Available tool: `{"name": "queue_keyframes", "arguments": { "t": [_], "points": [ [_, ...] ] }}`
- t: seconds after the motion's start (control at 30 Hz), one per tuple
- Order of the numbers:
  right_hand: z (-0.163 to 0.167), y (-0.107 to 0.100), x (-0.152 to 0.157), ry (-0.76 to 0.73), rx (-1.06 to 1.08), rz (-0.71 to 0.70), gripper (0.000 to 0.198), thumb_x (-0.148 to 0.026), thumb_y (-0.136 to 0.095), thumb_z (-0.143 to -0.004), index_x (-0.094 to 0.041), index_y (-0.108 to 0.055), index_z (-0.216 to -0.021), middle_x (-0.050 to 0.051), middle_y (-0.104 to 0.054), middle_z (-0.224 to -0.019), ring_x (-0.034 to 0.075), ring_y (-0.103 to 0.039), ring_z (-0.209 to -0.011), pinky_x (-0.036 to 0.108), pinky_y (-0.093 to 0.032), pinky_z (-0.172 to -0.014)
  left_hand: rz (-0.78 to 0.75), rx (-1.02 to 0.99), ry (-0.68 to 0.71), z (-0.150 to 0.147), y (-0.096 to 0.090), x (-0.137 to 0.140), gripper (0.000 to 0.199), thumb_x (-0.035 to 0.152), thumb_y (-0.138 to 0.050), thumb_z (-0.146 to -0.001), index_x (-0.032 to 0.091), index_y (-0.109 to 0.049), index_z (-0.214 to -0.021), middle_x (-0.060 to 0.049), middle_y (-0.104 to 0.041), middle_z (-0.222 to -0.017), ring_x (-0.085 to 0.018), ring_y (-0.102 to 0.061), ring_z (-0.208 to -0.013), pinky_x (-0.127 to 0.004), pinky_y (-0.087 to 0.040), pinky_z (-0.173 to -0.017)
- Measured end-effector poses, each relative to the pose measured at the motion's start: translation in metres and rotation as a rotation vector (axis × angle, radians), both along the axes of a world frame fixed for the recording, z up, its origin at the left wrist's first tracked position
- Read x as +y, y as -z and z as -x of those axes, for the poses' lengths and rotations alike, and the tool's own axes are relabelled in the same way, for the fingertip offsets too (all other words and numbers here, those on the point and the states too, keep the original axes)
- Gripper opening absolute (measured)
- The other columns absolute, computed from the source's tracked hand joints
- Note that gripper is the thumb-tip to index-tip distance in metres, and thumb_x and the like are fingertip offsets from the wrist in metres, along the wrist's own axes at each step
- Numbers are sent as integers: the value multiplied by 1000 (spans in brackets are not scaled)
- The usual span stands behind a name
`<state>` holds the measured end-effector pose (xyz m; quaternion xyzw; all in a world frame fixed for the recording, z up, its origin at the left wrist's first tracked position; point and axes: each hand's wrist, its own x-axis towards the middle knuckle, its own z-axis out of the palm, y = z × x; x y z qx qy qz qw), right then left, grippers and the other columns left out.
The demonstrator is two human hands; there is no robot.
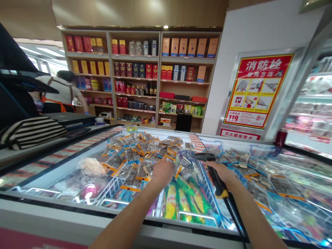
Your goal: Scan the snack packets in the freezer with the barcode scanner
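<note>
fingers on the right hand are wrapped round the scanner, closed on its grip, so that part's easy to call. left hand is the murkier one: it's down at the packets, back of the hand towards us, index reaching forward, and i can't tell whether the fingertips are pinching one or just resting there.

for me the whole thing hangs on how the scanner sits against that left hand. its head is off to the right of the left fingertips, about as far forward as they are, with a shiny pack lying between. long axis runs on a slant: head end far and to the left, butt end near and to the right, cable trailing back towards the body. so the head faces across at the packets, not straight ahead.

left hand is clearly the nearer one to the main heap, which spreads ahead of it and to its left over the freezer. yellow-green bags lie nearer the body, between the two forearms.
</note>
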<state>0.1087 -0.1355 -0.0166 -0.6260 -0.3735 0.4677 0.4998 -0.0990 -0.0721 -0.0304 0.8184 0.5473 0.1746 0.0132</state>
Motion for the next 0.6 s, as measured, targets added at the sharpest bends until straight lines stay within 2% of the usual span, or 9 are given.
{"name": "queue_keyframes", "arguments": {
  "t": [0.1, 0.17, 0.27, 0.33, 0.4, 0.47, 0.6],
  "points": [
    [-3, 1, -2, -8, 44, -9, 22, -38, -49, -72, -16, -49, -69, -3, -52, -42, 9, -46, -32, 20, -38, -29, 51, -200, 54, -17, 9, 3, 7, 17, -55, -63, 16, -61, -68, -13, -58, -90, -28, -52, -91, -38, -40, -77],
    [-6, 2, -4, -8, 69, -10, 22, -38, -49, -72, -16, -49, -69, -3, -52, -43, 9, -46, -32, 20, -38, -29, 94, -325, 75, -30, 14, 9, 5, 19, -59, -62, 16, -59, -65, -12, -58, -86, -26, -53, -90, -35, -39, -79],
    [-10, 2, -9, -6, 95, -29, 22, -37, -49, -72, -16, -49, -67, -3, -52, -44, 9, -46, -32, 20, -38, -29, 111, -414, 50, -49, 22, 23, 20, 20, -64, -57, 16, -58, -76, -11, -57, -93, -23, -51, -94, -31, -37, -83],
    [-11, 1, -13, -17, 109, -51, 21, -36, -50, -72, -16, -49, -67, -2, -53, -45, 9, -47, -33, 20, -38, -30, 124, -478, 8, -58, 26, 33, 39, 14, -65, -53, 15, -55, -91, -11, -53, -103, -21, -50, -96, -28, -37, -83],
    [-12, 0, -16, -12, 113, -49, 21, -36, -50, -72, -16, -50, -68, -2, -53, -46, 9, -47, -33, 20, -39, -31, 168, -600, -53, -64, 30, 41, 52, 9, -63, -51, 14, -50, -101, -11, -52, -106, -20, -51, -94, -27, -38, -80],
    [-13, -2, -18, 18, 116, -21, 20, -35, -49, -73, -15, -50, -69, -2, -53, -45, 9, -47, -32, 20, -38, -31, 290, -780, -115, -64, 31, 48, 55, 7, -61, -53, 13, -47, -106, -10, -57, -96, -19, -54, -87, -27, -40, -73],
    [-11, -6, -22, 46, 137, 3, 18, -33, -47, -74, -16, -51, -71, -2, -54, -45, 9, -46, -32, 20, -38, -29, 630, -1166, -178, -60, 25, 51, 52, 6, -56, -60, 11, -46, -110, -4, -58, -72, -15, -56, -63, -25, -41, -58]
  ]
}}
